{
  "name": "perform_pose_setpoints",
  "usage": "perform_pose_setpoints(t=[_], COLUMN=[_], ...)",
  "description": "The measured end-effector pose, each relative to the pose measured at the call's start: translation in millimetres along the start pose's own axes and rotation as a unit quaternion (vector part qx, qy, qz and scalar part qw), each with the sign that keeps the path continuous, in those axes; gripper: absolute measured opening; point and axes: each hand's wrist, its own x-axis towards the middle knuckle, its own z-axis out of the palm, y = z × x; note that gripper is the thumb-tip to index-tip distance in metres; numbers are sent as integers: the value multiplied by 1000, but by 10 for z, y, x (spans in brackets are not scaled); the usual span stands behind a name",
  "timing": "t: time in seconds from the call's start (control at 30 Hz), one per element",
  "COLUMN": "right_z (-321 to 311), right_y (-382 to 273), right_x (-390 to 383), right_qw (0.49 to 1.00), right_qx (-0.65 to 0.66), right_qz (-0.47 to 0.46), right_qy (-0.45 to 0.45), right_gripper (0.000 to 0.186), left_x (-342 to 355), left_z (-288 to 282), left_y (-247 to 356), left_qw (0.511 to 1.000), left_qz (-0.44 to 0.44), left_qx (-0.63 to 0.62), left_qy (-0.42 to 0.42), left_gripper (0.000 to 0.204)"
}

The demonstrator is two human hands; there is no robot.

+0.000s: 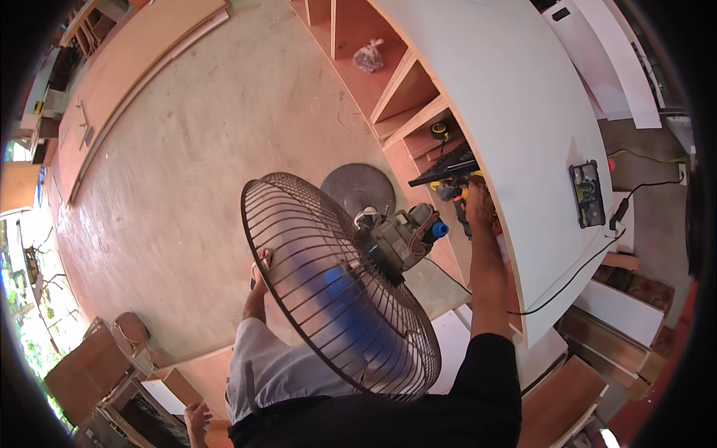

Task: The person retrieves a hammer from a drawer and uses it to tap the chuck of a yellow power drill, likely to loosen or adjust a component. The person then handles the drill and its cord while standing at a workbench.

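Reaching with the right hand (480,203) into an open compartment just right of the frame's centre, meeting a black-and-orange power tool (461,200) there, probably from the side for an easy hold. Not being able to tell, with the fingers partly hidden, whether gripping it or only touching. Seeing a black angular object (452,164) just above the tool and a yellow-and-black tape measure (439,131) higher up, both likely being stored in the cabinet (508,97) for ready reach. Hanging the left hand (198,420) at the lower left of the frame, fingers loosely bent and gripping nothing visible, seemingly not being needed for this reach. Having a pedestal fan (351,280) standing mid-frame, left of the right forearm, facing the lower left, presumably for blowing air across the legs. Noticing a clear bag (367,56) lying in an upper compartment, and a dark rectangular device (588,196) lying on the cabinet's pale top at right, near a black plug (618,214), perhaps for staying clear of the tools.
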Motion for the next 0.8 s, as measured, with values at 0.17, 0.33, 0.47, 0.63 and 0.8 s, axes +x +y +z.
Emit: perform_pose_setpoints(t=[0.17,0.33,0.47,0.63,0.8], right_z=[-320,-536,-753,-1380,-2096], right_y=[-374,-123,114,7,-320], right_x=[-331,-682,-1009,-1599,-2204], right_qw=[942,955,959,983,979], right_qx=[-302,-252,-242,-85,108], right_qz=[-128,-136,-121,-162,-153], right_qy=[-65,-79,-85,16,76], right_gripper=[22,24,18,17,25], left_x=[83,46,111,313,357], left_z=[-3,251,347,377,491], left_y=[22,31,295,725,1468], left_qw=[999,998,996,992,979], left_qz=[16,-2,13,61,154], left_qx=[-29,0,30,38,60], left_qy=[-16,-61,-83,-107,-117], left_gripper=[32,32,35,39,39])
